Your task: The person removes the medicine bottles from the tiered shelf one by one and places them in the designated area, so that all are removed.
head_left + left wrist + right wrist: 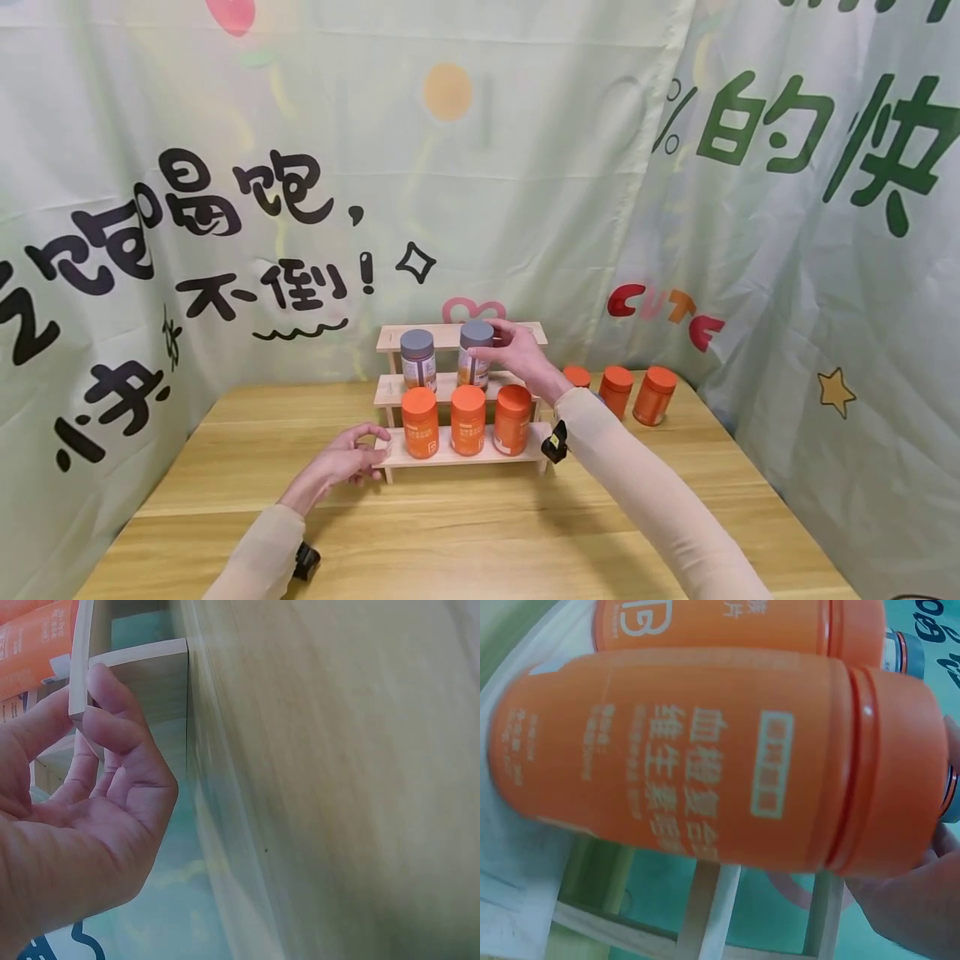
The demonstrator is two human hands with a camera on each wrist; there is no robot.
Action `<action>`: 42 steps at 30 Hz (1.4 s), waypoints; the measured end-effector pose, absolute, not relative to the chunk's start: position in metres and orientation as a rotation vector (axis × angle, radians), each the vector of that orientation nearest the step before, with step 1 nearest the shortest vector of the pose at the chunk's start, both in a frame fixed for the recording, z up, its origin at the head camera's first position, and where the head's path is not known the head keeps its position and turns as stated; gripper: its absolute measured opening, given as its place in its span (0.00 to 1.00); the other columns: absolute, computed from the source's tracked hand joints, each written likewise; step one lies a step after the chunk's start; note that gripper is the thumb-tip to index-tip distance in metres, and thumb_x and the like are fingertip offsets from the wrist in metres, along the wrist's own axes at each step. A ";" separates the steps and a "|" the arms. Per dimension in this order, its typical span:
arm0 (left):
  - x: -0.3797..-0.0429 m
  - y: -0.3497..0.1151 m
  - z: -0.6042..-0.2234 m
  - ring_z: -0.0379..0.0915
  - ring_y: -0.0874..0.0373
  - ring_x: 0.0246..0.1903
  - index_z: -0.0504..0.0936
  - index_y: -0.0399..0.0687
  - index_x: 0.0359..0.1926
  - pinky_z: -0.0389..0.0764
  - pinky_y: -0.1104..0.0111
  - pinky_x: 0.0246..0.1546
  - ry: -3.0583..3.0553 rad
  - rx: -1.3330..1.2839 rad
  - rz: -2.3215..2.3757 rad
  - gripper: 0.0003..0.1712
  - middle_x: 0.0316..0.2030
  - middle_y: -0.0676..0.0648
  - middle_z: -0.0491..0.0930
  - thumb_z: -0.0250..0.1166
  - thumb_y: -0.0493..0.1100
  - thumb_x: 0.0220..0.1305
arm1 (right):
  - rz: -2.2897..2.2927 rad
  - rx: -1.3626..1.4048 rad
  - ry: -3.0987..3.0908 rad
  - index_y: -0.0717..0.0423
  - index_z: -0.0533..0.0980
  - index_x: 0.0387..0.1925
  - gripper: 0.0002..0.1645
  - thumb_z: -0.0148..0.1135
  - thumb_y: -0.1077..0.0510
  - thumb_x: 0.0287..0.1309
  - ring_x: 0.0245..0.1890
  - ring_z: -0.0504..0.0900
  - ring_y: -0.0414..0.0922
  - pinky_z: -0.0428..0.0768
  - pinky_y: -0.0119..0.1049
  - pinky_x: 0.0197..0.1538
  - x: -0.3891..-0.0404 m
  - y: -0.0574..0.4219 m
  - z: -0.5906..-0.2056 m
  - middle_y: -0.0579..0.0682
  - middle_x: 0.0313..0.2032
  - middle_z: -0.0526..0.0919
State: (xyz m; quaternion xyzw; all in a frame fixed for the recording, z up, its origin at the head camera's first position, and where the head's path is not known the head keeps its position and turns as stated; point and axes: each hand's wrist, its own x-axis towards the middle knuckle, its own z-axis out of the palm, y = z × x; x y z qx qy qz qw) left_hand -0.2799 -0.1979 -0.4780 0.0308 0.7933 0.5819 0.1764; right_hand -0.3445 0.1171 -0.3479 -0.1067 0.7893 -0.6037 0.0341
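A three-tier wooden display rack (471, 460) stands toward the back of the table. My right hand (525, 354) grips a grey-lidded bottle (476, 335) over the middle tier, fingers and thumb around its lid. To its left another grey-lidded bottle (417, 343) stands upright on that tier. On the lowest tier are three orange bottles (468, 421); one orange bottle (727, 757) fills much of the right wrist view and hides most of that hand. My left hand (105, 780) pinches the left end of the lowest tier's board (79, 664) between thumb and fingers.
Three more orange bottles (655, 396) stand on the wooden table (465, 533) to the right of the rack, one partly behind the right forearm. The top tier (442, 337) is behind the grey-lidded bottles. A printed cloth backdrop (525, 208) encloses the back and sides.
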 end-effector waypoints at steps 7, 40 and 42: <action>-0.279 -0.199 -0.478 0.78 0.55 0.25 0.71 0.46 0.56 0.71 0.67 0.21 2.247 0.103 1.646 0.20 0.27 0.47 0.75 0.64 0.43 0.66 | -1.950 -0.355 2.427 0.50 0.71 0.64 0.36 0.73 0.57 0.53 0.60 0.77 0.52 0.74 0.49 0.63 -0.345 0.127 -0.343 0.55 0.59 0.78; -0.279 -0.197 -0.475 0.78 0.55 0.25 0.71 0.46 0.56 0.71 0.67 0.22 2.249 0.083 1.646 0.20 0.27 0.47 0.75 0.64 0.42 0.66 | -2.197 -0.267 2.532 0.49 0.71 0.65 0.36 0.71 0.48 0.56 0.54 0.75 0.42 0.73 0.34 0.59 -0.322 0.212 -0.333 0.45 0.54 0.79; -0.279 -0.197 -0.475 0.79 0.55 0.25 0.71 0.46 0.56 0.71 0.67 0.22 2.248 0.079 1.646 0.19 0.27 0.47 0.75 0.64 0.42 0.66 | -2.196 -0.261 2.541 0.49 0.70 0.65 0.37 0.71 0.47 0.56 0.56 0.75 0.43 0.73 0.36 0.60 -0.319 0.216 -0.333 0.46 0.56 0.78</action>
